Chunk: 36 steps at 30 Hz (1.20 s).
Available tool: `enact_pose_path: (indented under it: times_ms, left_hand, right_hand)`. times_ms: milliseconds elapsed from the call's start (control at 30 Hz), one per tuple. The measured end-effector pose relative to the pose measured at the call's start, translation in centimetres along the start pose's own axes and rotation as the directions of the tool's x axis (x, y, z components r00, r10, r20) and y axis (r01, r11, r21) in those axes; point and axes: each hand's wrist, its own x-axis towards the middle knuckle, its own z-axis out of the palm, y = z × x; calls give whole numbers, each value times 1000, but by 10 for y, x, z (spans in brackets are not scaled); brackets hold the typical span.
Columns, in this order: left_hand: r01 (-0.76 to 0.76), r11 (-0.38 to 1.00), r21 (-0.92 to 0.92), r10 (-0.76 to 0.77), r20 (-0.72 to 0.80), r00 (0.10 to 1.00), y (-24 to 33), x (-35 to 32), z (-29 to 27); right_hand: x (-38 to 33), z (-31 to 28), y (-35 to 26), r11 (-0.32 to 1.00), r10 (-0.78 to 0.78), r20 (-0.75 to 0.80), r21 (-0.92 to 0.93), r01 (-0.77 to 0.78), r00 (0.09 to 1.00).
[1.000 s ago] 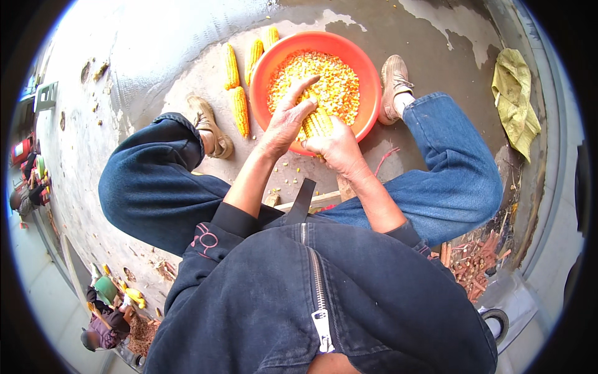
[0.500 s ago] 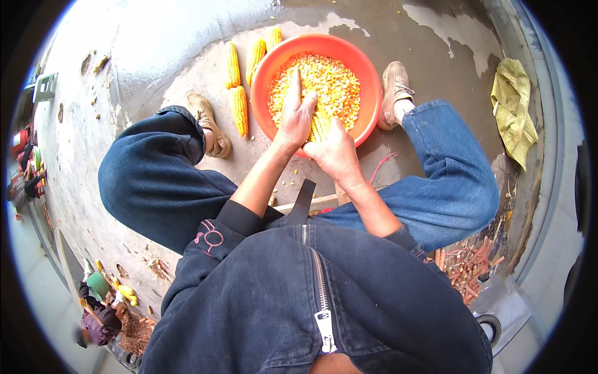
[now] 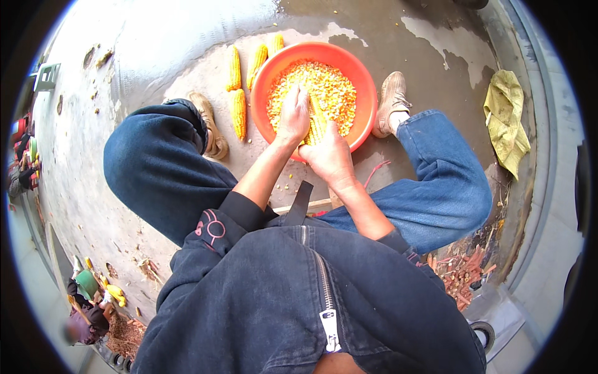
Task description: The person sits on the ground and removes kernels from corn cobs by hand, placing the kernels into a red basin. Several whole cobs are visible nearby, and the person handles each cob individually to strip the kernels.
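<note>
A red basin (image 3: 369, 93) stands on the floor between my feet, with loose yellow corn kernels (image 3: 339, 93) heaped in it. Over its near side, a corn cob (image 3: 316, 118) slants up and to the left. My right hand (image 3: 330, 156) is closed around the cob's near end. Against the cob's left side lies my left hand (image 3: 294, 117), its fingers stretched straight and not wrapped around it. Some of the cob is hidden by my hands. Several whole corn cobs (image 3: 238, 114) lie on the floor just left of the basin.
My shoes (image 3: 393, 100) flank the basin. A yellow-green sack (image 3: 506, 121) lies by the right wall. Reddish bare cobs (image 3: 461, 274) are piled at the lower right. At far left, a person (image 3: 87, 321) sits near a green container (image 3: 87, 283). Wet patches darken the floor.
My left thumb, spread away from the fingers before, now lies closer to them. Both hands stay at the cob, and more of it shows between them. The view has shifted slightly.
</note>
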Motion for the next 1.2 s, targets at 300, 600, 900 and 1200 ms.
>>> enact_pose_path:
  times_ms: [300, 600, 900, 1200]
  left_hand:
    - [62, 989, 137, -49, -93, 994, 1, 4, 2]
    - [-67, 958, 280, 108, -132, 985, -1, 7, -3]
    - [27, 964, 265, 35, -227, 973, 5, 15, -9]
    - [-35, 981, 193, 83, -249, 965, -12, 20, -11]
  right_hand:
    - [-6, 5, -11, 980, 6, -4, -201, -7, 1000]
    - [-10, 8, -10, 976, -41, -33, -216, 33, 999]
    - [-15, 10, -12, 943, -119, -39, -316, 100, 992]
    - [4, 15, 14, 945, -155, -5, 292, 150, 988]
